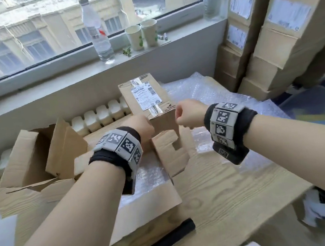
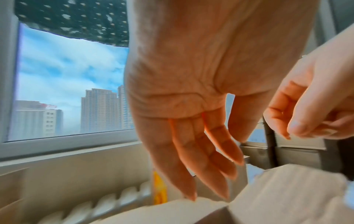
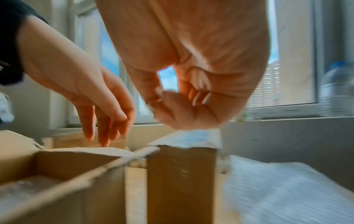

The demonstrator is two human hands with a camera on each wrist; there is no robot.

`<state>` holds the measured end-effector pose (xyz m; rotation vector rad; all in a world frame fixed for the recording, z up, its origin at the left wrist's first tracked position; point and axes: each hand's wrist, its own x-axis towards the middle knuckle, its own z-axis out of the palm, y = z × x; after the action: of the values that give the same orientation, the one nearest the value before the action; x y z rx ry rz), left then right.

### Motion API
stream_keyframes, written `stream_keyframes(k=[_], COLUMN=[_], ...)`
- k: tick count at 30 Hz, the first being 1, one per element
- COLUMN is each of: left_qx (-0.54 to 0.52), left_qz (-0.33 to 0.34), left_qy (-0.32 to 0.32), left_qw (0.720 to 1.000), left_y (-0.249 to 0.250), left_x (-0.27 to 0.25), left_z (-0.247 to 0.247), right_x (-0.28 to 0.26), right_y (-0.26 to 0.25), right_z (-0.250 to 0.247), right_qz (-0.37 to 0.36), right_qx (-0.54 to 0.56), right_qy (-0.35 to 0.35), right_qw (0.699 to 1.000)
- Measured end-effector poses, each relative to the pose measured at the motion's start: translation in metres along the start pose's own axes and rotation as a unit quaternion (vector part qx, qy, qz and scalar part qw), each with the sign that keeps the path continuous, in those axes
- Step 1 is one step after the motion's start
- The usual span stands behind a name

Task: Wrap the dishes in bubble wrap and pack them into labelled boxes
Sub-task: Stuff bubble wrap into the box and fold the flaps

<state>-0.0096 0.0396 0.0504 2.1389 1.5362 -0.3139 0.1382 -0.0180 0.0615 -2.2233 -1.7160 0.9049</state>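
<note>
Head view: left hand hangs slack-fingered, right hand fisted empty, above taped box.

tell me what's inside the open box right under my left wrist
Inside the open box, only crinkled bubble wrap shows, filling the space between the flaps. Whether a dish sits inside it cannot be seen; the wrap and the left forearm cover the rest.
</note>
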Motion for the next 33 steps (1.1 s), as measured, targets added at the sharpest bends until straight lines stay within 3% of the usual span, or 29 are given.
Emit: stream_keyframes(k=[3, 7, 10, 15, 20, 25, 28, 33], left_qx=[-0.003, -0.016, -0.013, 0.005, 0.006, 0.041, 0.012, -0.026], left_qz=[0.058, 0.086, 0.095, 0.070, 0.045, 0.022, -0.003, 0.003], left_qy=[0.042, 0.004, -0.030, -0.053, -0.048, -0.037, -0.036, -0.073], left_qw=[0.997, 0.996, 0.995, 0.996, 0.998, 0.998, 0.999, 0.997], left_y=[0.059, 0.121, 0.154, 0.175, 0.178, 0.175, 0.172, 0.167], left_x=[0.001, 0.014, 0.022, 0.034, 0.036, 0.031, 0.030, 0.028], left_z=[0.010, 0.030, 0.046, 0.071, 0.086, 0.090, 0.091, 0.099], right_x=[-0.002, -0.011, -0.010, 0.008, 0.006, -0.003, -0.002, 0.001], right_y=[0.078, 0.165, 0.212, 0.255, 0.252, 0.244, 0.244, 0.236], right_z=[-0.012, 0.008, 0.037, 0.062, 0.053, 0.024, 0.012, 0.000], right_qz=[0.062, 0.124, 0.159, 0.102, 0.056, 0.055, 0.080, 0.138], right_qx=[-0.062, -0.162, -0.125, -0.097, -0.068, 0.109, 0.209, 0.467], right_qy=[0.011, -0.110, -0.136, -0.115, -0.073, 0.026, 0.021, 0.054], right_qw=[0.996, 0.973, 0.970, 0.983, 0.993, 0.992, 0.974, 0.872])
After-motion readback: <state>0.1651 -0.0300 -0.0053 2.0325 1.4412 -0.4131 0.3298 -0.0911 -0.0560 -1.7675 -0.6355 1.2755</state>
